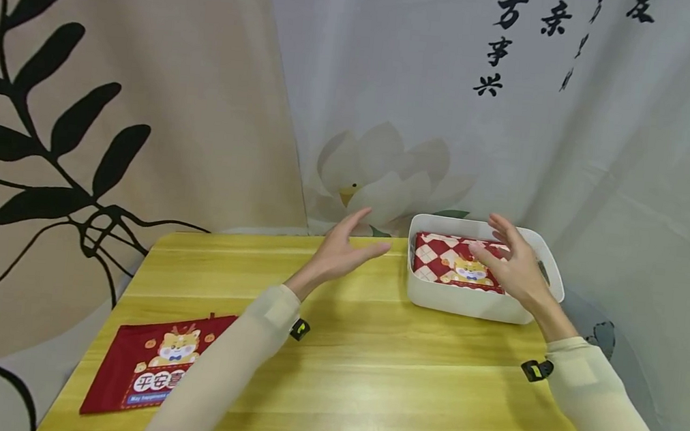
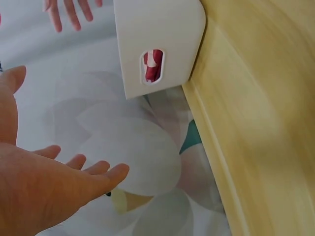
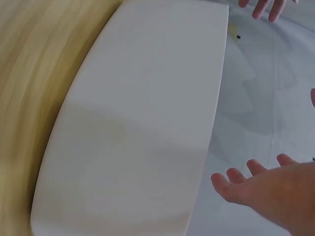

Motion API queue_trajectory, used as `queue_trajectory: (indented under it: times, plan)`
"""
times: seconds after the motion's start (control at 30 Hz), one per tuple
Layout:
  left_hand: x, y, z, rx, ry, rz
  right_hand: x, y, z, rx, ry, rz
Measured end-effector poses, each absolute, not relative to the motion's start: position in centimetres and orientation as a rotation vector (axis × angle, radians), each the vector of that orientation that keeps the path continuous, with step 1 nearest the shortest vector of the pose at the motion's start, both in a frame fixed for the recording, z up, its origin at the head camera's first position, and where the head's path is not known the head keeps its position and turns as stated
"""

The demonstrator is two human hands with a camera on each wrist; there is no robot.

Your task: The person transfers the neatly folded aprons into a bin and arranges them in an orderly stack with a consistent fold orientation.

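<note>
My left hand (image 1: 345, 246) is held above the back part of the table, left of a white plastic basket (image 1: 466, 307). Its fingers are extended and the thumb stands apart, with nothing between them. Over the basket's right half hovers my right hand (image 1: 516, 265), fingers spread and holding nothing. Inside the basket lies a red and white checked fabric item (image 1: 434, 257) with a cartoon animal printed on it. In the left wrist view, red and white cloth (image 2: 152, 65) shows through the basket's handle hole. Whether the right hand touches anything is hard to tell, but it appears apart.
A dark red flat pouch (image 1: 116, 366) with a cartoon animal and lettering lies at the table's left, partly hidden by my left sleeve. The yellow wood-grain table (image 1: 404, 385) meets a printed curtain (image 1: 380, 95) along its back edge.
</note>
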State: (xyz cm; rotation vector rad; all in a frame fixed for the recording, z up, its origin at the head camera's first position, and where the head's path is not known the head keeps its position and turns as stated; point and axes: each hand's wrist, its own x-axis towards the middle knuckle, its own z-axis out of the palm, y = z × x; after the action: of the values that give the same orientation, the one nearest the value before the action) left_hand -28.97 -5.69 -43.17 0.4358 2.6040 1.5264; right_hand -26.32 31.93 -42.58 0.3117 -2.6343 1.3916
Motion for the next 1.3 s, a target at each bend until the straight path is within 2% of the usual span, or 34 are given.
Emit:
queue_trajectory:
  times: [0.57,1.3]
  plan:
    - [-26.0,-10.8,-44.1,0.478,2.661,1.493,-25.4,26.7,-42.6,0.498,-2.63,1.448]
    - [-20.8,-19.6,-46.6,0.279,2.741,1.488,-23.6,17.8,-44.5,0.753,-2.625,1.484]
